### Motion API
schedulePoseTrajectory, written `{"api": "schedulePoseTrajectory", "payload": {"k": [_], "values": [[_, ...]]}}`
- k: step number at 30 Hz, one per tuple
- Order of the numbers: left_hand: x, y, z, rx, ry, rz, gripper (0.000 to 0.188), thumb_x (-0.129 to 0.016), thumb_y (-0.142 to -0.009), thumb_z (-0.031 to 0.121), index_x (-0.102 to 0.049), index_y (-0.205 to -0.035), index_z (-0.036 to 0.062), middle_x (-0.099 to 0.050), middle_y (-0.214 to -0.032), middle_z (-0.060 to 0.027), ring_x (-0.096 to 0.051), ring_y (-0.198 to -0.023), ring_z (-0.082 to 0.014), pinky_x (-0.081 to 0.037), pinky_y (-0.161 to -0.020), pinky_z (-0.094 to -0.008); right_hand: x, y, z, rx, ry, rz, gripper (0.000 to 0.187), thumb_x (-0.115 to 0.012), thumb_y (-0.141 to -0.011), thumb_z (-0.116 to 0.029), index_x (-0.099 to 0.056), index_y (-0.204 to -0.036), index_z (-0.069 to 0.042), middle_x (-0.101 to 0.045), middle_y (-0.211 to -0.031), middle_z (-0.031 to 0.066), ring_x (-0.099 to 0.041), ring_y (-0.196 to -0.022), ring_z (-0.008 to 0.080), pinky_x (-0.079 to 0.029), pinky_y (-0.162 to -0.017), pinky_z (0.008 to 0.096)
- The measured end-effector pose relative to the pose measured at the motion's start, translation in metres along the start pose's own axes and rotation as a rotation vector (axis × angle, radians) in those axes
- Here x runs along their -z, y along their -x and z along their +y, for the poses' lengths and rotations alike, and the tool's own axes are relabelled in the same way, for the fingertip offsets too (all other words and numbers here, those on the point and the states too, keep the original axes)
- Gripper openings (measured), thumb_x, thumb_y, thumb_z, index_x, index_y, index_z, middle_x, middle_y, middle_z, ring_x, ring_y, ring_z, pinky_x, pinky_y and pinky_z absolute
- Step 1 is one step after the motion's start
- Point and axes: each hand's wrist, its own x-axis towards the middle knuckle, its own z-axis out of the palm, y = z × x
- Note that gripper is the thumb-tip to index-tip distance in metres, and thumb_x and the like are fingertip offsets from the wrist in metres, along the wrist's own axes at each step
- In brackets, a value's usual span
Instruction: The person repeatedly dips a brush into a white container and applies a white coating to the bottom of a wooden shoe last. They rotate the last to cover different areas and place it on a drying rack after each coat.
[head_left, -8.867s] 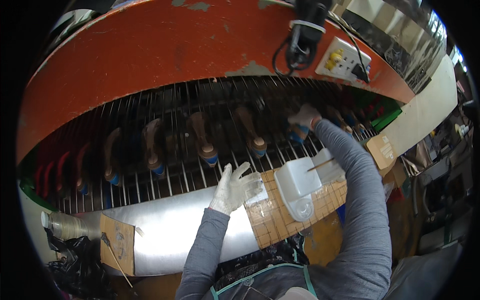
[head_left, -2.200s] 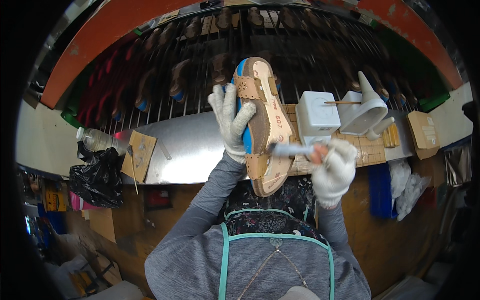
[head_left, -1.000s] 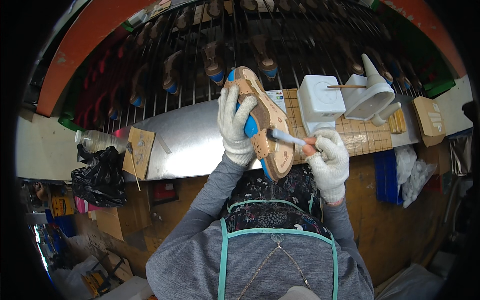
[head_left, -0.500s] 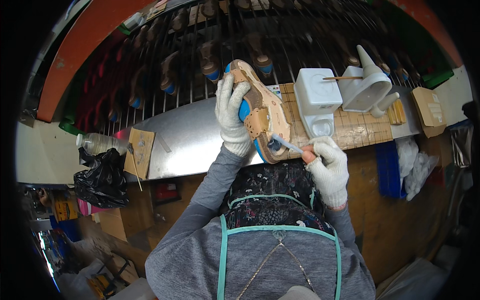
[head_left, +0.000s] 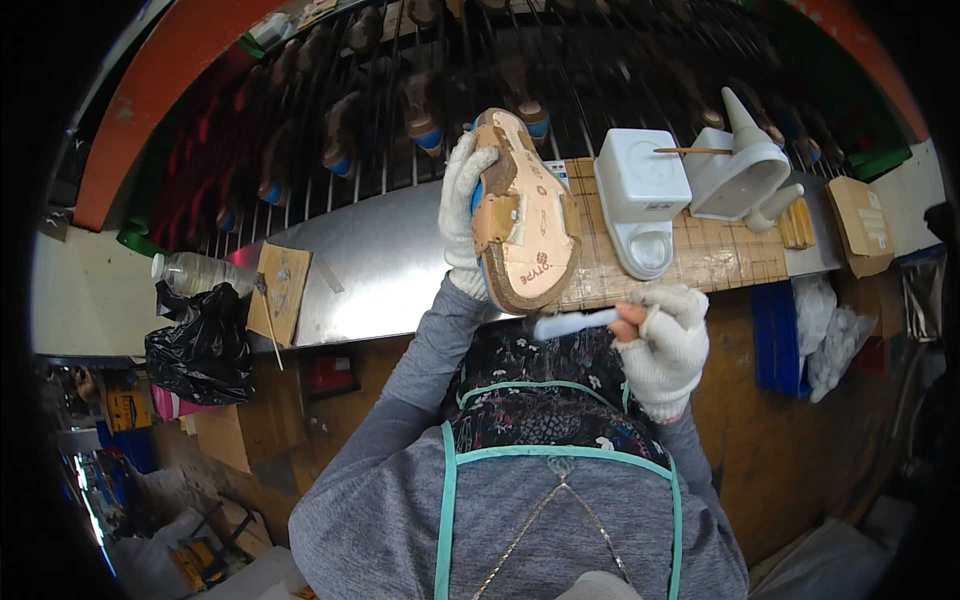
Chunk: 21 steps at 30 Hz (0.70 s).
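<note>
In my gloved left hand (head_left: 463,205) a sandal upper on a blue last (head_left: 536,245) is held upright, its tan sole side turned toward me. The fingers wrap its left edge; part of the blue last shows beside them. My gloved right hand (head_left: 664,345) pinches the pale handle of a small brush (head_left: 575,323) with bare fingertips. The brush's dark bristles lie just below the lower end of the sandal, apart from it as far as I can see. To the right of the sandal stands a white glue pot (head_left: 640,178) with a small cup at its front.
Behind the bench (head_left: 375,265), more sandals (head_left: 425,120) on blue lasts sit on a rack of metal rods. A second white dispenser (head_left: 740,180) with a cone top stands at right, a stick nearby. At left are a clear bottle (head_left: 200,272) and a black bag (head_left: 205,345).
The sandal has turned in my left hand so its sole side faces me more fully. The brush has come off its lower end, and my right hand has moved slightly down and right.
</note>
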Motion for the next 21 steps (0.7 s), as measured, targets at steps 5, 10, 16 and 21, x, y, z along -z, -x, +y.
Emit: {"api": "schedulePoseTrajectory", "payload": {"k": [5, 10, 16, 21], "values": [[-0.004, 0.004, 0.006, 0.172, 0.245, -0.06, 0.072, -0.087, -0.078, 0.015, -0.053, -0.141, 0.0107, -0.047, -0.149, -0.0159, -0.044, -0.142, -0.0319, -0.042, -0.117, -0.0433, 0.004, -0.003, -0.005, 0.042, 0.224, -0.009, 0.027, -0.088, -0.066, -0.012, -0.076, -0.09, -0.009, -0.068, -0.096, 0.004, -0.061, -0.082, 0.0222, -0.04, -0.077, 0.0368], [-0.005, 0.003, 0.014, 0.243, 0.472, -0.102, 0.079, -0.089, -0.078, 0.026, -0.05, -0.144, 0.0091, -0.044, -0.151, -0.0141, -0.04, -0.145, -0.0301, -0.041, -0.118, -0.0435, 0.007, -0.006, -0.007, 0.106, 0.153, 0.05, 0.033, -0.089, -0.065, -0.015, -0.077, -0.096, -0.012, -0.068, -0.097, 0.0031, -0.061, -0.081, 0.0209, -0.038, -0.077, 0.0374], [0.004, -0.006, 0.038, 0.41, 0.604, -0.17, 0.086, -0.088, -0.079, 0.033, -0.044, -0.148, 0.0092, -0.033, -0.158, -0.0151, -0.039, -0.145, -0.0299, -0.04, -0.119, -0.0448, 0.009, -0.008, -0.011, 0.29, 0.203, 0.032, 0.034, -0.089, -0.065, -0.014, -0.077, -0.097, -0.012, -0.067, -0.099, 0.0035, -0.062, -0.081, 0.0191, -0.039, -0.077, 0.0374], [0.002, -0.004, 0.05, 0.416, 0.625, -0.182, 0.091, -0.087, -0.08, 0.037, -0.038, -0.151, 0.0085, -0.028, -0.161, -0.0163, -0.034, -0.149, -0.0295, -0.035, -0.122, -0.0449, 0.008, -0.01, -0.011, 0.024, 0.266, 0.071, 0.028, -0.09, -0.065, -0.018, -0.077, -0.09, -0.016, -0.068, -0.098, 0.0027, -0.062, -0.089, 0.0185, -0.038, -0.081, 0.0361]]}}
